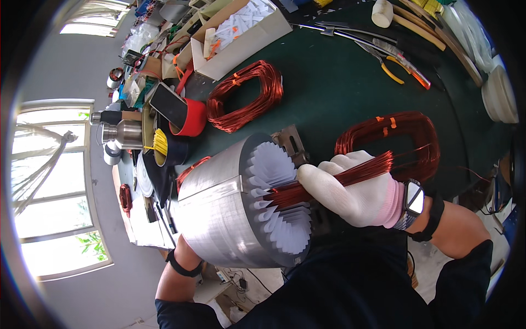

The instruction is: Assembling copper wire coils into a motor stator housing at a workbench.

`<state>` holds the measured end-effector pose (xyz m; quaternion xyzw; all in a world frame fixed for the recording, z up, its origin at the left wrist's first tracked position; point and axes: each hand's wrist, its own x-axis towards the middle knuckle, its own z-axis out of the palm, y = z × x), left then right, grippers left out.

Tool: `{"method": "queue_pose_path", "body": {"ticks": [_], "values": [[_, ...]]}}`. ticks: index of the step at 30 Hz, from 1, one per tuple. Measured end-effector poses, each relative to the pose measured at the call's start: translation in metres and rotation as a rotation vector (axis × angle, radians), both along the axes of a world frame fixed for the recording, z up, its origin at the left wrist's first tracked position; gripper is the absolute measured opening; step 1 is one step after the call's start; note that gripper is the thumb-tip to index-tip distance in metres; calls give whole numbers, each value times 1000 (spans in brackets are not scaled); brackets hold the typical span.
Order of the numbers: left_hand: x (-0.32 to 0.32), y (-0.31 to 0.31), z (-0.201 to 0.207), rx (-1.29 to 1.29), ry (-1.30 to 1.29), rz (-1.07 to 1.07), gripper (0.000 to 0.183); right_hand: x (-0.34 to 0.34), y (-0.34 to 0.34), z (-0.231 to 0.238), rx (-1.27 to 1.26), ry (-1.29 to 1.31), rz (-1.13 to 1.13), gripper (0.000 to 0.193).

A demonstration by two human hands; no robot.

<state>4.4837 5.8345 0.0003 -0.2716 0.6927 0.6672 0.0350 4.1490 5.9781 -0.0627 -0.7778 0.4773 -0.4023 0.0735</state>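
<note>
A grey metal stator core (pixel 216 211) lies on its side in front of me, its bore ringed with folded white paper slot liners (pixel 271 164). My right hand (pixel 353 197), in a white glove, is closed round a bundle of red-brown copper winding wire (pixel 366 171). One end of that bundle reaches in among the liners at the stator's open end; the other sticks out past my wrist. My left forearm (pixel 186 255) passes behind the stator's near left side, and the hand itself is hidden there. A metal bracket (pixel 290 143) stands just behind the stator.
Two tied copper wire coils, one at mid-table (pixel 246 96) and one beyond my right hand (pixel 424 129), lie on the dark green table (pixel 323 82). Further back are a cardboard box (pixel 241 49), pliers (pixel 392 60), a mallet (pixel 382 13) and a red holder with a phone (pixel 192 118).
</note>
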Motion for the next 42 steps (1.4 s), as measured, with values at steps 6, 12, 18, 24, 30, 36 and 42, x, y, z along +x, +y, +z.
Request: {"method": "queue_pose_path", "body": {"ticks": [6,12,18,24,30,36,42], "values": [[10,1,-3,13,-1,22,66,2,2,2,28,55,6,52],[13,11,-13,25,22,36,66,8,5,7,107,-44,38,48],[8,12,-22,11,47,27,65,17,2,7,178,-171,65,48],[-3,9,-20,-9,62,17,65,14,4,22,388,-362,2,28],[0,7,-28,9,66,21,64,17,1,27,708,-743,-47,47],[12,8,-32,27,66,34,64,16,0,18,476,-364,14,26],[26,8,-34,24,65,18,63,25,4,16,56,24,-40,43]]}}
